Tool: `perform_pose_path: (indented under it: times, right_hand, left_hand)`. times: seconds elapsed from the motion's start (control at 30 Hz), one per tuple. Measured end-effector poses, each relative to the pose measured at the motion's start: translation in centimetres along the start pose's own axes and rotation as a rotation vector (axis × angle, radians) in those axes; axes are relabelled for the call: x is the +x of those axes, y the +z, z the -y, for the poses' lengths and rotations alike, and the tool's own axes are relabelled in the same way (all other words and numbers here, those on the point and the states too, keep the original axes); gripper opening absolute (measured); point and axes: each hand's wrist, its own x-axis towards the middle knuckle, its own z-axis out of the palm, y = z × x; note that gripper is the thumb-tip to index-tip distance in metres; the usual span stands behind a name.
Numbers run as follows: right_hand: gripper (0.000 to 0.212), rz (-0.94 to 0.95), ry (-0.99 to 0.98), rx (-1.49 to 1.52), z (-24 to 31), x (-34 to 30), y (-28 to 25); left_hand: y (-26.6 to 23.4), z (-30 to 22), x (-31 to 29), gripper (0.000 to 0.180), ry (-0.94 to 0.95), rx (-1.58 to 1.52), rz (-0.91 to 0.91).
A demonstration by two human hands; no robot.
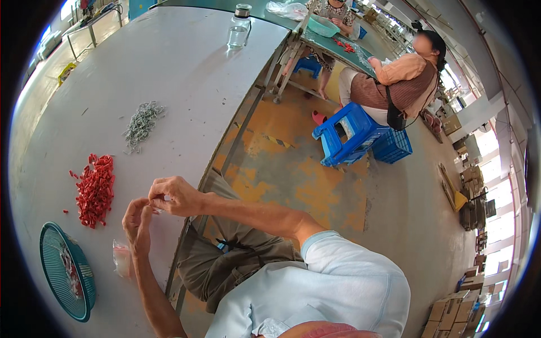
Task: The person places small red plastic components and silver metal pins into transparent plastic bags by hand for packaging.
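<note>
Over the near edge of the table, my left hand (137, 225) and my right hand (176, 196) meet at the fingertips. Both are closed in a pinch, and whatever lies between the fingers is too small to make out. Left of them is a heap of small red plastic pieces (96, 191). Farther off lies a loose pile of small grey metal pins or screws (142, 125). Right beside my left wrist is a clear plastic bag (122, 258) with something whitish in it.
A teal plastic basket (85, 276) with small bags inside stands at the near left of the pale table (186, 73). A clear bottle (239, 28) is at the far edge. Two people sit at a green table, one on blue stools (344, 135). Cartons (448, 315) are stacked right.
</note>
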Motion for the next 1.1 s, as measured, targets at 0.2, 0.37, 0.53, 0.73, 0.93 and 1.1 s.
perform_pose_path:
  times: [0.2,0.37,0.53,0.73,0.93,1.1]
  right_hand:
    - [0.005,-0.022,0.039,-0.261,-0.7,-0.1,-0.3]
    - [0.005,-0.062,-0.029,-0.098,0.2,0.9,1.5]
    - [0.009,0.011,-0.018,-0.005,-0.2,1.0,2.5]
    - [0.01,-0.001,0.234,0.043,-0.2,0.0,-1.0]
    - [0.012,-0.023,0.233,0.108,0.0,1.0,0.6]
    - [0.01,0.044,0.141,0.01,1.1,1.5,0.7]
  left_hand:
    - [0.2,0.7,0.7,0.014,0.064,0.155,-0.056]
    - [-1.1,-0.2,-0.3,0.012,0.012,0.047,-0.051]
    - [-2.0,-0.6,-2.0,0.008,-0.009,0.112,-0.132]
    - [1.6,-0.2,0.5,0.015,0.014,0.014,-0.081]
    - [-0.2,-0.9,-0.4,0.015,-0.053,-0.136,-0.114]
    - [-0.5,-0.2,-0.5,0.014,-0.045,-0.039,-0.137]
